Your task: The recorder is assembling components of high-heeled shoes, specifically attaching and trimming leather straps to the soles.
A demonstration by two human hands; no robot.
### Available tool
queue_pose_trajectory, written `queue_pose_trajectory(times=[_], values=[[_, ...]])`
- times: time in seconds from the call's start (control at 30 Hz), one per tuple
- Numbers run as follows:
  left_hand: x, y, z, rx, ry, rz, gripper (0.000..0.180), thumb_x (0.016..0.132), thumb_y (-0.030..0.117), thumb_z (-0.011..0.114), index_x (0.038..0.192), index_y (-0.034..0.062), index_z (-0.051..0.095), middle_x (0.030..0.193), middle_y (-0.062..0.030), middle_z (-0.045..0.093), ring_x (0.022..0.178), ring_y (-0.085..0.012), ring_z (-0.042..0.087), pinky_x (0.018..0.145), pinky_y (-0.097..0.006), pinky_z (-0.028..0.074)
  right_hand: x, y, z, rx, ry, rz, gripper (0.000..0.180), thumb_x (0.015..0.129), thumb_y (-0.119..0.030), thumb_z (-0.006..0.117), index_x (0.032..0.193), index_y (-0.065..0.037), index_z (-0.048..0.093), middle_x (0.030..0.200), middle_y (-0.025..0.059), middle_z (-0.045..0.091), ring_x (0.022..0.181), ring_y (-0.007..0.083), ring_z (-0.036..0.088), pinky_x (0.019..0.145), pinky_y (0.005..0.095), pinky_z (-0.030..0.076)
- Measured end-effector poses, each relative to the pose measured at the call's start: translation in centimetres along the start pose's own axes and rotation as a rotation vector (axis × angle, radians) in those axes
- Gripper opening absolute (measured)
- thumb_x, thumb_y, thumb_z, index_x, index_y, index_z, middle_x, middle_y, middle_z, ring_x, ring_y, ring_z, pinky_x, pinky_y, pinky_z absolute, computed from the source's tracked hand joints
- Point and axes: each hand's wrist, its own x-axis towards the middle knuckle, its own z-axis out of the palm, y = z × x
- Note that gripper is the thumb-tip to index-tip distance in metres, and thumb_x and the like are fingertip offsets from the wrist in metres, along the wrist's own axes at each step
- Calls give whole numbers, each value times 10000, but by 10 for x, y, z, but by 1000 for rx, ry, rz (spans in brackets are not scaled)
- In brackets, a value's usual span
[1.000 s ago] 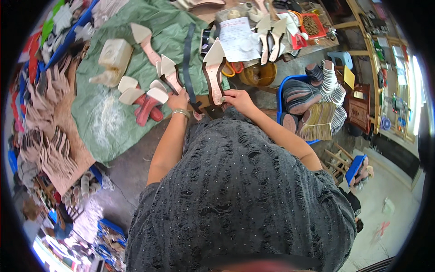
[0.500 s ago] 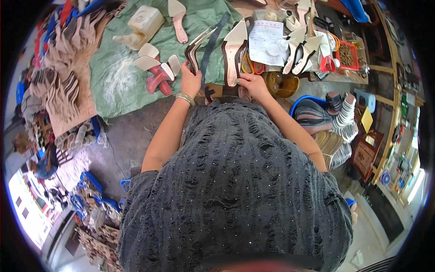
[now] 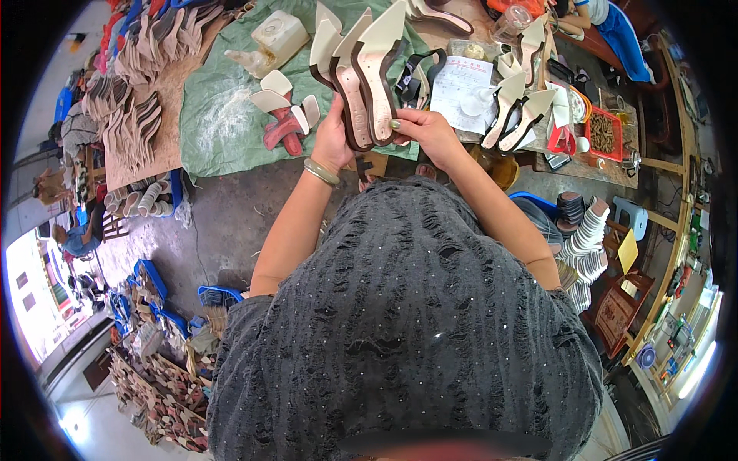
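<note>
Both hands (image 3: 332,142) (image 3: 427,132) grip upright soles (image 3: 361,77)

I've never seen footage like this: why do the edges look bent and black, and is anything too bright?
Head view: fisheye lens bends the long wooden workbench toward a black circular rim; daylight glares white at lower left; centre is sharp, with left hand and right hand holding pointed beige shoe soles.

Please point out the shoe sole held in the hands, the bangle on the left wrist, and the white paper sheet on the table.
shoe sole (image 3: 378,77): head view, on its pale inner face.
bangle (image 3: 320,172): head view, on the band across the wrist.
paper sheet (image 3: 460,88): head view, on its middle.
</note>
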Motion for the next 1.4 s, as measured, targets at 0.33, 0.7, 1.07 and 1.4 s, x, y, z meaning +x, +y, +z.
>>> queue_pose_trajectory(times=[0.33, 0.7, 1.07, 1.4], values=[[13, -29, 30, -87, -122, -87, 447, 1000, 328, 294, 1301, 25, 428, 1240, -132, 547, 1116, -275, 549, 976, -423, 429, -33, 0, -36, -130, 81, -159, 242, 881, -93, 588, 1095, 7, 641, 906, 4, 614, 777, 93, 578, 708, 227, 485], [13, -45, 49, -101, -165, -133, 441, 998, 319, 339, 1290, 1, 429, 1252, -154, 534, 1147, -282, 520, 1009, -435, 390, -49, -1, -43, -393, 347, -367, 267, 783, -129, 659, 1029, -27, 672, 843, 115, 650, 716, 167, 608, 648, 281, 474], [18, -59, 62, -146, -203, -153, 441, 988, 307, 382, 1326, 24, 391, 1305, -140, 487, 1197, -273, 473, 1030, -427, 359, -60, -23, -37, -819, 438, -353, 626, 732, -385, 723, 1159, 40, 554, 1043, 220, 609, 968, 349, 596, 840, 379, 466], [25, -60, 50, -120, -185, -126, 434, 984, 272, 402, 1342, 28, 372, 1324, -131, 469, 1230, -269, 446, 1048, -428, 345, -47, -13, -41, -655, 343, -247, 802, 655, -328, 765, 1255, 75, 418, 1105, 230, 595, 1029, 356, 586, 875, 369, 462]])
